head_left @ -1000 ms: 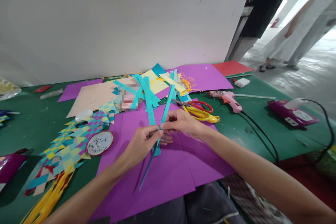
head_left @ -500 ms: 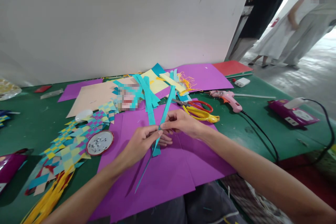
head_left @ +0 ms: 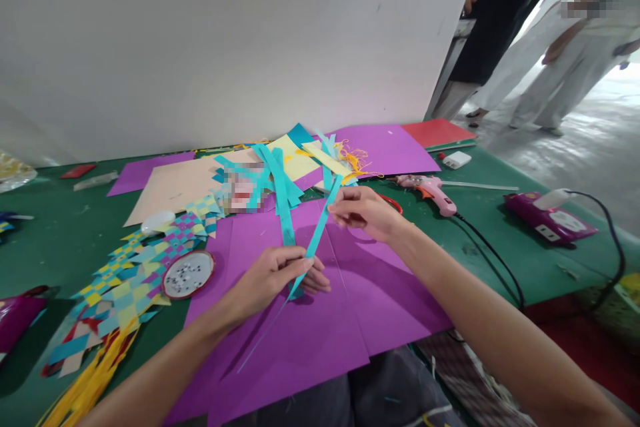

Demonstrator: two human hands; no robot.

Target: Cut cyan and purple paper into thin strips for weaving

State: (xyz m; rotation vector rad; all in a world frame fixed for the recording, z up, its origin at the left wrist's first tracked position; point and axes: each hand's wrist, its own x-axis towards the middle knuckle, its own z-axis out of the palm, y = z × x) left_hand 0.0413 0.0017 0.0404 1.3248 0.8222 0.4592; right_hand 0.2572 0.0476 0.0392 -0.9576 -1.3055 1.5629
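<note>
Between my two hands runs a narrow turquoise paper strip (head_left: 319, 232), slanting from upper right to lower left. My left hand (head_left: 287, 270) pinches it near its middle, thumb on top, and a thin tail trails below over the purple paper sheets (head_left: 300, 353). My right hand (head_left: 363, 213) grips the strip higher up by its edge, fingertips pressed together. Behind the left hand, more turquoise strips (head_left: 284, 190) lie across the purple sheets. Scissors with red handles (head_left: 393, 203) are mostly hidden behind my right hand.
Woven paper fish (head_left: 135, 273) and a dish of googly eyes (head_left: 189, 273) lie left. A pink glue gun (head_left: 433, 193), its cord, and a purple power strip (head_left: 550, 217) are on the right of the green table (head_left: 480, 247). People stand beyond the white wall (head_left: 225, 47).
My right hand has moved up and right along the turquoise strip, away from my left hand, and now covers much of the scissors. The left hand has stayed nearly in place.
</note>
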